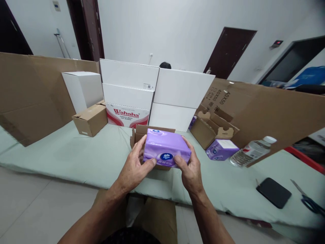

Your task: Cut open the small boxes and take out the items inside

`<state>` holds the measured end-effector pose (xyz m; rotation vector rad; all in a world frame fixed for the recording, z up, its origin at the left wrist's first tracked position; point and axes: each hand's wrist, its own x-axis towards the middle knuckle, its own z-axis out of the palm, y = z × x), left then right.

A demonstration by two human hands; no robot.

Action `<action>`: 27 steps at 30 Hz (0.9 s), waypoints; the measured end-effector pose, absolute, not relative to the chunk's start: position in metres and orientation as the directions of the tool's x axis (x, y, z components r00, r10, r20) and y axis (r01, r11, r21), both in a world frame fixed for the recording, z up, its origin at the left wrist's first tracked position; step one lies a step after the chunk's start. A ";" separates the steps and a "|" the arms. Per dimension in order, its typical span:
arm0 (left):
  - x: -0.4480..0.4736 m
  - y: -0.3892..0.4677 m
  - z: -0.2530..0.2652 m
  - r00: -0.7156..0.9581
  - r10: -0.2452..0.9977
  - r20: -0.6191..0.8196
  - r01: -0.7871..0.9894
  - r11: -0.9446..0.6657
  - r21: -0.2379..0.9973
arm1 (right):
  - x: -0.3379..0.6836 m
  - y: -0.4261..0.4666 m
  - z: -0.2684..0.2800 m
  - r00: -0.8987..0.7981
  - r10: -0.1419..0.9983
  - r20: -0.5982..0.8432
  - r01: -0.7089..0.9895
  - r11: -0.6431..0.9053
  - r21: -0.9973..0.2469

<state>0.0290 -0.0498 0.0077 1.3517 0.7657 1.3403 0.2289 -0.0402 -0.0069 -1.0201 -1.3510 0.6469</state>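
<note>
A purple tissue pack (166,145) with a blue oval logo is held between both my hands, raised above the table's front part. My left hand (137,162) grips its left end, thumb on the front face. On the right end, my right hand (189,166) grips it the same way. Behind and below the pack stands an open brown cardboard box (141,130); the pack hides most of it. Whether the pack touches the box I cannot tell.
A closed brown box (90,118) stands left, before white cartons (128,91). To the right are an open brown box (205,130), another purple tissue pack (220,150), a water bottle (254,150), a black flat object (274,192) and scissors (308,201). Cardboard walls (266,108) flank the table.
</note>
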 end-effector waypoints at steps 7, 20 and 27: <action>0.028 -0.049 -0.002 0.099 0.940 0.325 -0.249 -0.293 0.923 | 0.220 -0.038 -0.012 0.138 0.861 0.490 0.172 0.466 -0.868; 0.026 -0.045 -0.005 0.019 0.947 0.322 -0.298 -0.302 0.906 | 0.211 -0.040 -0.015 0.176 0.816 0.551 0.118 0.538 -0.835; 0.030 -0.047 -0.005 -0.051 0.952 0.302 -0.298 -0.303 0.905 | 0.211 -0.041 -0.016 0.181 0.813 0.553 0.116 0.540 -0.833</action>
